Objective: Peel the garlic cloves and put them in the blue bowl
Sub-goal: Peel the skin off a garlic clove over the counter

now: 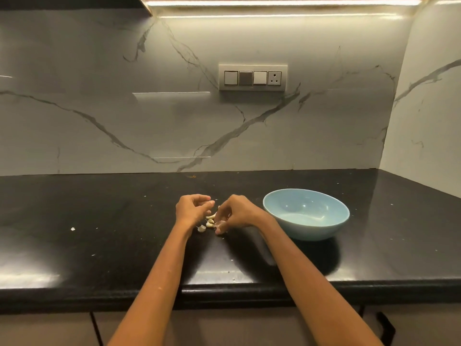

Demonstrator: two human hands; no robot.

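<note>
Between the two hands on the black desk (99, 221) lies a small heap of garlic cloves (210, 222), one stray clove (201, 228) just below the left fingers. The right hand (234, 213) curls its fingers (220, 227) down onto the heap and seems to pinch a clove at the tips, though blur hides the grip; the left hand (190, 208) hovers beside it, fingers loosely curled round nothing. The blue bowl (306, 217) stands just right of the right fingers, nothing visible inside.
</note>
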